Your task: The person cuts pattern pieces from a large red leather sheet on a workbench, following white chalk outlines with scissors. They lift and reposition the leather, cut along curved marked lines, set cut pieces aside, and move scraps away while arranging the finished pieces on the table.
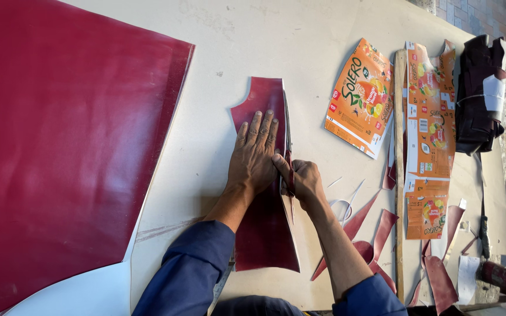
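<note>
My left hand [255,153] lies flat, fingers spread, pressing a dark red leather piece [262,234] with a pattern on it against the pale table [253,41]. My right hand [304,180] grips a thin knife [291,175] with a reddish handle, its blade running along the right edge of the piece. A narrow light strip runs beside that edge. Both forearms wear blue sleeves.
A big dark red leather sheet [60,146] covers the left of the table. Flattened orange cartons [361,96] [431,129] lie at right beside a wooden stick [399,175]. Leather offcuts [376,234] are scattered near my right arm. A dark stacked bundle [481,93] sits far right.
</note>
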A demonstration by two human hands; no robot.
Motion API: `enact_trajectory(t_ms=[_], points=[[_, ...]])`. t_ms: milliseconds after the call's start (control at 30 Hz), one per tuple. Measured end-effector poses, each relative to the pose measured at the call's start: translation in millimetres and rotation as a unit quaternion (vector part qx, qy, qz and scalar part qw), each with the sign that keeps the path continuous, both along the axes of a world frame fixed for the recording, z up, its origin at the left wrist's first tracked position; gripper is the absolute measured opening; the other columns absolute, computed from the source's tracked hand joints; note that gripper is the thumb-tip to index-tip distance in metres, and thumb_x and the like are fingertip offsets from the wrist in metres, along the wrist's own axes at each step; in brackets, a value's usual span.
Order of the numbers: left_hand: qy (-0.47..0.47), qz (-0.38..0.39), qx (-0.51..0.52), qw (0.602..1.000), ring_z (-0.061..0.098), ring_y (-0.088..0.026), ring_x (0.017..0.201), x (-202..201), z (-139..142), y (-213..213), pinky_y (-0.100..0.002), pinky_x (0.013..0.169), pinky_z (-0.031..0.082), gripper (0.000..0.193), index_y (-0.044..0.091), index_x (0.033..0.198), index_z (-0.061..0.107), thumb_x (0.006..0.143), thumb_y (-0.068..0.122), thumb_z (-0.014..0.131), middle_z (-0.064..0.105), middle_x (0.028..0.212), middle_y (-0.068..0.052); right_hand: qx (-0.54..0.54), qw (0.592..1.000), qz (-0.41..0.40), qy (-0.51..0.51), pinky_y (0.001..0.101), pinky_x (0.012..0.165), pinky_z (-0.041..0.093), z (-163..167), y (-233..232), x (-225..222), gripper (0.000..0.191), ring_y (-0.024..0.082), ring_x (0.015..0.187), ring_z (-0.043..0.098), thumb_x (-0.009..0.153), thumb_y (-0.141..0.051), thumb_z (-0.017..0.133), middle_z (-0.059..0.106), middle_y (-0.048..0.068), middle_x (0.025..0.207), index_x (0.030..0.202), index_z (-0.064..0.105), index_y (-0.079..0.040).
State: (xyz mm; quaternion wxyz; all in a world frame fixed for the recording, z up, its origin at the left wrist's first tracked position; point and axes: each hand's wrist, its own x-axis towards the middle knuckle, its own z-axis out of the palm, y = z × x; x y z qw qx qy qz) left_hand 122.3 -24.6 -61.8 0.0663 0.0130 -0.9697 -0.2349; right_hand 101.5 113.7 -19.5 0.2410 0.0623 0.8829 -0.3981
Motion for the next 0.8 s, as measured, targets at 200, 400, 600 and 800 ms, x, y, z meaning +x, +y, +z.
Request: enact_trajectory(t_ms=[200, 400, 600, 800], points=[[0.029, 0.012, 0.007, 0.999, 0.016, -0.031, 0.156, 5, 0, 1, -0.049, 0.126, 0.011, 0.062, 0.000, 0.156, 0.033, 0.101, 0.029, 0.035, 0.026, 0.167, -0.015, -0.029, 1.000, -0.002, 0.003, 0.0306, 0.035, 0.040, 6, -7, -10, 0.067, 0.015, 0.037, 0.051, 0.084, -0.062, 0.071, 0.051, 0.005, 0.043, 0.054, 0.055, -0.004], [0.026, 0.016, 0.010, 0.999, 0.017, -0.031, 0.156, 4, 0, 2, -0.049, 0.126, 0.012, 0.060, -0.001, 0.155, 0.034, 0.103, 0.028, 0.035, 0.027, 0.166, -0.016, -0.021, 1.000, 0.005, 0.019, 0.0301, 0.038, 0.041, 14, -17, -23, 0.068, 0.014, 0.039, 0.051, 0.085, -0.063, 0.071, 0.051, 0.005, 0.045, 0.055, 0.056, -0.003], [0.022, 0.014, -0.014, 1.000, 0.017, -0.031, 0.156, 2, -1, 3, -0.049, 0.125, 0.013, 0.061, -0.002, 0.155, 0.033, 0.102, 0.028, 0.036, 0.023, 0.167, -0.016, -0.019, 0.998, 0.054, 0.041, 0.0294, 0.039, 0.041, 8, -10, -27, 0.063, 0.013, 0.041, 0.052, 0.088, -0.058, 0.068, 0.053, 0.005, 0.046, 0.057, 0.061, -0.003], [0.034, 0.013, -0.024, 0.999, 0.014, -0.030, 0.157, 4, 8, 1, -0.049, 0.126, 0.013, 0.071, 0.002, 0.158, 0.030, 0.099, 0.037, 0.046, 0.018, 0.170, -0.013, -0.045, 0.993, -0.107, -0.007, 0.0300, 0.044, 0.045, 6, 36, -22, 0.056, 0.014, 0.045, 0.058, 0.086, -0.051, 0.075, 0.057, 0.005, 0.057, 0.062, 0.060, -0.003]])
